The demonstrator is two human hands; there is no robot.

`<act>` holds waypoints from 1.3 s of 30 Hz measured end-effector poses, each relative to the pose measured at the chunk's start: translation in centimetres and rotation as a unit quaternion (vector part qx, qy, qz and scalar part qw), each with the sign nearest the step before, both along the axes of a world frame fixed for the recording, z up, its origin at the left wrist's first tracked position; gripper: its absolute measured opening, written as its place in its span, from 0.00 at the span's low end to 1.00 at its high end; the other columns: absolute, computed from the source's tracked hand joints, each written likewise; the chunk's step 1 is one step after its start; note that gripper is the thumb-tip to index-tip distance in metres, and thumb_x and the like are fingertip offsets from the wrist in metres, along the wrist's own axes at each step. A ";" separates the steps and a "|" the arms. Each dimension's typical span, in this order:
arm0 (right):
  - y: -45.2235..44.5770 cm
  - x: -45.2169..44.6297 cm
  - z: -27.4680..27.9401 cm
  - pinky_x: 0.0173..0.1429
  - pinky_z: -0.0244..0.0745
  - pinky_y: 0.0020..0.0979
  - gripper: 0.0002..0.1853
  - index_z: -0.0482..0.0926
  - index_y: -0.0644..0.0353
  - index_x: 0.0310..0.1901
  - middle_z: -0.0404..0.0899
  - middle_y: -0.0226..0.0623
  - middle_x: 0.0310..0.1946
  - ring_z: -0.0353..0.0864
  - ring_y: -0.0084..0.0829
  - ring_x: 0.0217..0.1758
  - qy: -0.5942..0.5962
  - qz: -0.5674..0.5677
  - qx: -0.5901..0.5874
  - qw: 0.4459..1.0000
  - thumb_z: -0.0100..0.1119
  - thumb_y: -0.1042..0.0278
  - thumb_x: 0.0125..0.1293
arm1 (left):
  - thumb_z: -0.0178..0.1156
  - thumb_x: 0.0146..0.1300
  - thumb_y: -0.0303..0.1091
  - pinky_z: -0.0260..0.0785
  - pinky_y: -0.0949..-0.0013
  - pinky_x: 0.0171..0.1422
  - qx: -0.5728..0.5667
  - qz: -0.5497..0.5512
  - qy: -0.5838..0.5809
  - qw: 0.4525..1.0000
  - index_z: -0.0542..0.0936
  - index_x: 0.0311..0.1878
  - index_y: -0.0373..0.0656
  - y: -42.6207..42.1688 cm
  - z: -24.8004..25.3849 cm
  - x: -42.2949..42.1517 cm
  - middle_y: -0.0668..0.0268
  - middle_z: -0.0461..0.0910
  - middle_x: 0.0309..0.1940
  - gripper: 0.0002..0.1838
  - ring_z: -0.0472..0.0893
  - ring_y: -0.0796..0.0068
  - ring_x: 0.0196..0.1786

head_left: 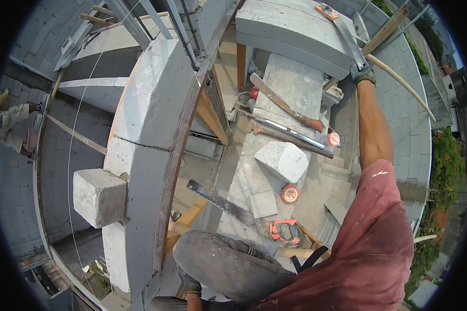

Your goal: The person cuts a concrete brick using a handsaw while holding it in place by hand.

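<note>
My right hand (362, 74), in a dark glove, reaches far forward at the upper right. Its fingers are closed at the near end of a long flat metal blade with an orange handle (347, 40), lying along the edge of a pale block ledge (296, 32). The blade's exact kind is unclear. My left hand (190, 284), also gloved, is low beside my bent knee, its fingers largely hidden. In front of me lie a hand saw (231, 210) with an orange handle, a red tape measure (290, 194) and a rough white block piece (283, 160).
A machete-like blade (277, 98) and metal bars (293, 136) lie on the dusty boards. At left runs a curved block wall (150, 103) with a protruding cube block (99, 198) and a taut string (73, 140). Another person (13, 119) is far left, below. A drop lies right.
</note>
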State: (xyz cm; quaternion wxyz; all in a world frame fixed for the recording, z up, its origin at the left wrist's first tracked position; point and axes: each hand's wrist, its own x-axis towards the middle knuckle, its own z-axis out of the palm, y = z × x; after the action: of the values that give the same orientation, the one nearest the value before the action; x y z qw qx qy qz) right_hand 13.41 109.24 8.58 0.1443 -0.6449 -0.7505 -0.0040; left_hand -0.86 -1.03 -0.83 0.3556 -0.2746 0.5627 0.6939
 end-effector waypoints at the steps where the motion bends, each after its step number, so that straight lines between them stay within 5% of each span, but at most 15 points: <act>1: -0.9 -0.4 1.5 0.63 0.79 0.45 0.36 0.77 0.61 0.65 0.80 0.52 0.62 0.80 0.48 0.65 -0.068 0.011 0.043 0.997 0.60 0.38 0.68 | 0.52 0.74 0.42 0.67 0.58 0.72 -0.013 0.001 0.020 1.000 0.66 0.72 0.45 0.2 0.0 0.1 0.62 0.73 0.66 0.26 0.75 0.60 0.65; 4: -3.9 -0.7 5.7 0.69 0.75 0.47 0.34 0.78 0.53 0.66 0.79 0.49 0.64 0.79 0.53 0.65 -0.071 -0.013 0.084 0.994 0.54 0.36 0.69 | 0.62 0.68 0.26 0.70 0.62 0.69 -0.123 -0.026 0.106 0.986 0.69 0.65 0.42 4.0 2.5 -0.8 0.63 0.76 0.59 0.23 0.77 0.65 0.60; 6: -6.8 -1.3 10.2 0.65 0.78 0.45 0.31 0.79 0.57 0.63 0.80 0.50 0.62 0.83 0.51 0.60 -0.074 -0.015 0.128 0.989 0.56 0.42 0.68 | 0.66 0.61 0.19 0.70 0.63 0.67 -0.202 -0.059 0.174 0.962 0.69 0.60 0.41 8.4 7.0 -1.9 0.63 0.76 0.54 0.25 0.77 0.67 0.57; 8: -9.0 -1.3 13.4 0.62 0.81 0.43 0.28 0.81 0.61 0.60 0.82 0.51 0.60 0.87 0.48 0.56 -0.083 -0.017 0.160 0.983 0.59 0.47 0.68 | 0.70 0.60 0.27 0.71 0.60 0.65 -0.289 -0.146 0.246 0.914 0.70 0.61 0.39 5.7 3.5 -2.2 0.58 0.77 0.56 0.27 0.78 0.63 0.58; 10: -7.6 0.0 15.5 0.45 0.82 0.36 0.17 0.83 0.68 0.45 0.85 0.45 0.44 0.86 0.35 0.39 0.346 0.024 0.216 0.913 0.60 0.62 0.64 | 0.72 0.58 0.30 0.70 0.58 0.66 -0.332 -0.185 0.271 0.884 0.70 0.61 0.38 6.6 5.7 -2.9 0.56 0.77 0.56 0.29 0.78 0.59 0.59; 13: -10.2 1.7 25.4 0.42 0.82 0.42 0.15 0.88 0.61 0.41 0.88 0.41 0.33 0.88 0.38 0.35 0.266 0.069 0.394 0.877 0.58 0.58 0.68 | 0.74 0.54 0.35 0.68 0.55 0.67 -0.355 -0.244 0.317 0.845 0.71 0.60 0.36 7.6 6.2 -4.7 0.51 0.77 0.55 0.33 0.77 0.52 0.60; 15: -8.6 5.2 33.7 0.48 0.81 0.45 0.21 0.89 0.53 0.44 0.89 0.44 0.40 0.88 0.44 0.42 -0.107 0.133 0.526 0.833 0.52 0.47 0.73 | 0.75 0.52 0.37 0.67 0.54 0.68 -0.343 -0.265 0.333 0.838 0.71 0.60 0.36 7.4 6.0 -5.5 0.48 0.77 0.55 0.34 0.76 0.49 0.60; 16: -10.6 5.4 36.9 0.48 0.81 0.44 0.20 0.89 0.53 0.45 0.89 0.44 0.40 0.88 0.44 0.42 -0.149 0.146 0.551 0.808 0.52 0.49 0.72 | 0.75 0.50 0.37 0.66 0.52 0.68 -0.347 -0.277 0.366 0.818 0.72 0.59 0.36 7.4 6.1 -5.8 0.48 0.77 0.54 0.35 0.76 0.47 0.60; 21: -24.1 -2.9 40.9 0.48 0.82 0.40 0.17 0.89 0.53 0.47 0.89 0.42 0.39 0.87 0.39 0.41 0.072 0.277 0.443 0.850 0.53 0.57 0.67 | 0.77 0.45 0.38 0.66 0.49 0.66 -0.319 -0.309 0.413 0.795 0.72 0.57 0.35 7.8 5.6 -7.0 0.47 0.76 0.52 0.36 0.75 0.44 0.59; 25: -36.4 -14.5 39.2 0.48 0.83 0.37 0.17 0.89 0.53 0.49 0.89 0.40 0.39 0.87 0.36 0.40 0.121 0.459 0.208 0.856 0.54 0.63 0.64 | 0.82 0.42 0.46 0.66 0.49 0.65 -0.328 -0.330 0.463 0.754 0.72 0.56 0.36 8.3 6.2 -6.9 0.48 0.76 0.51 0.41 0.74 0.45 0.57; 31: -48.2 -28.8 27.5 0.48 0.84 0.33 0.21 0.89 0.53 0.53 0.90 0.38 0.38 0.86 0.30 0.38 0.020 0.594 -0.187 0.782 0.56 0.73 0.58 | 0.82 0.45 0.52 0.64 0.51 0.68 -0.311 -0.358 0.448 0.758 0.71 0.57 0.34 10.1 9.3 -6.6 0.51 0.75 0.52 0.43 0.73 0.50 0.58; 35: -51.6 -29.0 15.3 0.48 0.84 0.30 0.25 0.89 0.52 0.55 0.90 0.36 0.38 0.86 0.27 0.37 -0.070 0.575 -0.280 0.765 0.57 0.79 0.55 | 0.82 0.46 0.52 0.63 0.52 0.70 -0.287 -0.341 0.475 0.759 0.70 0.60 0.32 11.3 11.2 -6.7 0.50 0.74 0.55 0.46 0.73 0.51 0.58; 39: -50.9 -26.7 -1.0 0.41 0.84 0.38 0.16 0.91 0.52 0.43 0.91 0.37 0.36 0.89 0.33 0.35 -0.121 0.537 -0.288 0.783 0.58 0.73 0.57 | 0.82 0.48 0.50 0.67 0.52 0.68 -0.224 -0.287 0.419 0.832 0.69 0.63 0.30 11.9 9.5 -6.9 0.48 0.73 0.56 0.47 0.74 0.52 0.60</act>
State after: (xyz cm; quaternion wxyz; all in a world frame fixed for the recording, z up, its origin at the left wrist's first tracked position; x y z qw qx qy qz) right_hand -13.26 58.37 7.57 -0.1617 -0.1433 -0.9530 0.2122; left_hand -7.76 10.83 8.65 0.1977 0.1443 0.8510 0.4646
